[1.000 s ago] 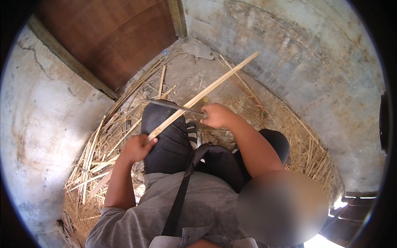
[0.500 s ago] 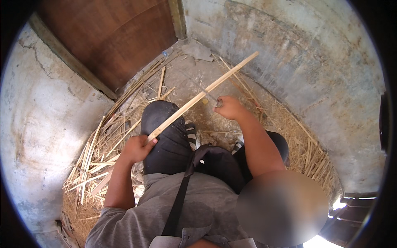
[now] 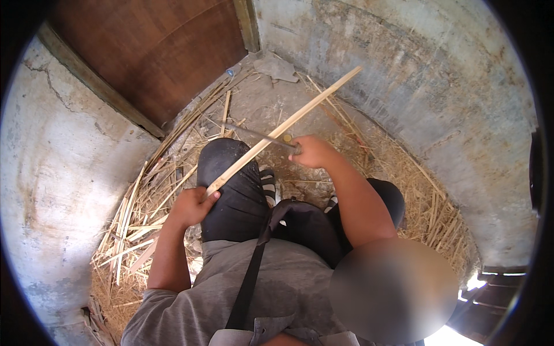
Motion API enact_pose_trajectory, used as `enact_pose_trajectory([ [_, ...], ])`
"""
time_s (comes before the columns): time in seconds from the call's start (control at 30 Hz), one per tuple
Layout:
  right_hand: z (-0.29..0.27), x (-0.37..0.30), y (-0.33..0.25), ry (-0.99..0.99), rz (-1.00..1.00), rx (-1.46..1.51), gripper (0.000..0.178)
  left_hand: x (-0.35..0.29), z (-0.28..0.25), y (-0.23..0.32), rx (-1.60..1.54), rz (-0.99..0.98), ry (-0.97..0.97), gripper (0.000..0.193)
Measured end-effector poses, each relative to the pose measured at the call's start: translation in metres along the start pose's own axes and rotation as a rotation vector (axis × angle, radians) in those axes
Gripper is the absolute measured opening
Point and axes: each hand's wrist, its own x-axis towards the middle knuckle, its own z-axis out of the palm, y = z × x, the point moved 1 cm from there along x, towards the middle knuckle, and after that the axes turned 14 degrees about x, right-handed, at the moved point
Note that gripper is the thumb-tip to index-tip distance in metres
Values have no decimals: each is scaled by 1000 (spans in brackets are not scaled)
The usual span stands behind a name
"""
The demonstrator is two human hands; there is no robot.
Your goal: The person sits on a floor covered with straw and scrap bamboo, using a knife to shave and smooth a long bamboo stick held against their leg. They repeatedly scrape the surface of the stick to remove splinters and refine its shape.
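Note:
A long, pale bamboo strip (image 3: 309, 106) slants up to the right across the view. My left hand (image 3: 195, 207) is closed round its lower end, beside my left knee. In my closed right hand (image 3: 315, 151) is the handle of a long, thin, dark knife (image 3: 248, 131). Its blade points left and crosses the strip near the middle. Whether the edge touches the strip or passes just over or under it, I cannot tell. My knees are bent, with sandalled feet between them.
Split strips (image 3: 124, 222) lie in a heap at the left. Shavings and straw (image 3: 430, 213) cover the floor at the right. Worn walls (image 3: 415, 75) meet in a corner ahead, beside a brown door panel (image 3: 150, 52). A flat grey stone piece (image 3: 277, 69) lies in the corner.
The knife blade has swung from pointing steeply up-left to a flatter angle, crossing the strip lower down. My right hand has shifted slightly left; my left hand has stayed in place.

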Motion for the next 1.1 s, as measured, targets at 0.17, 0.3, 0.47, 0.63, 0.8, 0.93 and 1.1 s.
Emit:
enact_pose_trajectory([
  [0.17, -8, 4, 28, 143, 110, 35, 58, 1, -1, 1, 14, 1, 4, 58],
  [0.3, -9, 0, 13, 118, 60, 3, 57, 0, 0, 0, 18, 5, 6, 58],
  [0.47, 6, -5, -9, -27, -9, 6, 51, 0, -1, 0, 1, -2, -22, 58],
  [0.63, 14, -1, -11, -55, -65, -21, 49, 0, -1, -1, 14, -1, -21, 58],
  [0.8, 4, 3, 1, -18, -23, -25, 47, 0, 0, 0, 25, -2, -12, 58],
  [0.93, -7, 4, 21, 73, 42, 6, 51, 0, -2, 2, 25, -7, -17, 58],
  [1.1, -9, 0, 16, 105, 57, 3, 55, 0, -1, 1, 18, -6, -6, 58],
])
